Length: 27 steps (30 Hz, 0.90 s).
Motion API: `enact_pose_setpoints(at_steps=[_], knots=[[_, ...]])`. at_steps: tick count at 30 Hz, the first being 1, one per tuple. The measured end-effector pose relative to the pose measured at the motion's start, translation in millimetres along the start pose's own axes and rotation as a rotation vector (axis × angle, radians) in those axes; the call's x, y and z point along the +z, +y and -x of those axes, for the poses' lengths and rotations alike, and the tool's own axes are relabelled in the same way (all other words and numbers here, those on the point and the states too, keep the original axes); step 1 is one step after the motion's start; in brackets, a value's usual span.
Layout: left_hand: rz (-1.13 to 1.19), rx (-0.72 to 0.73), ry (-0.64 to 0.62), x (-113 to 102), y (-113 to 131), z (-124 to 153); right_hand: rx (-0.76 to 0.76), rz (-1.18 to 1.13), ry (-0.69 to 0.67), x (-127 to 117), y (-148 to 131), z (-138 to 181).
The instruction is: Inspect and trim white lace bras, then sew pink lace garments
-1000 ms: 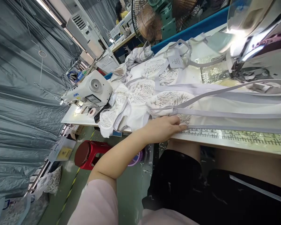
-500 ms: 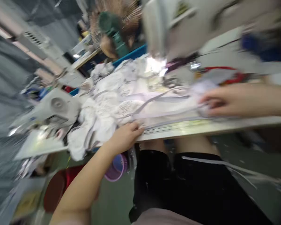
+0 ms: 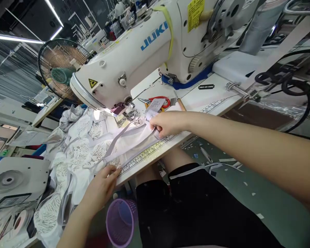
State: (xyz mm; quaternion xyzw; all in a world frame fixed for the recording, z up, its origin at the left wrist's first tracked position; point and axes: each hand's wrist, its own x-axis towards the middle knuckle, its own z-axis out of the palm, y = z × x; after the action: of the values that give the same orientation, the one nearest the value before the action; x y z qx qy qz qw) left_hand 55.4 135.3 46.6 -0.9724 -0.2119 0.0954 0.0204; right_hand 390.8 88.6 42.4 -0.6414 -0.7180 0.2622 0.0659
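I sit at a white JUKI sewing machine point(image 3: 134, 51) with white lace garments point(image 3: 85, 144) and grey elastic straps point(image 3: 124, 136) spread on its table. My right hand point(image 3: 165, 123) is closed, pinching the strap ends and a small white label point(image 3: 155, 105) just right of the presser foot point(image 3: 130, 112). My left hand point(image 3: 102, 186) lies at the table's front edge, fingers pressed on the straps and lace beside the ruler strip point(image 3: 147, 155).
Red-handled scissors point(image 3: 158, 100) and a blade point(image 3: 206, 86) lie on the table behind my right hand. A purple basket point(image 3: 120, 220) hangs under the table edge. A fan point(image 3: 59, 69) stands at the back left, another sewing machine point(image 3: 12, 182) at the left.
The view has swung right from the lace pile to the sewing machine. My right hand has come into view at the presser foot. My left hand stays on the straps at the table edge.
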Motion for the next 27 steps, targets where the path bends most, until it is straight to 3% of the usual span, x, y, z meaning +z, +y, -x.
enact_pose_setpoints(at_steps=[10,27], knots=[[0.007,-0.026,-0.021,-10,4,-3,0.022,0.032,-0.04,-9,-5,9],[-0.002,-0.057,-0.086,-18,14,-5,-0.009,0.029,0.041,5,3,7]])
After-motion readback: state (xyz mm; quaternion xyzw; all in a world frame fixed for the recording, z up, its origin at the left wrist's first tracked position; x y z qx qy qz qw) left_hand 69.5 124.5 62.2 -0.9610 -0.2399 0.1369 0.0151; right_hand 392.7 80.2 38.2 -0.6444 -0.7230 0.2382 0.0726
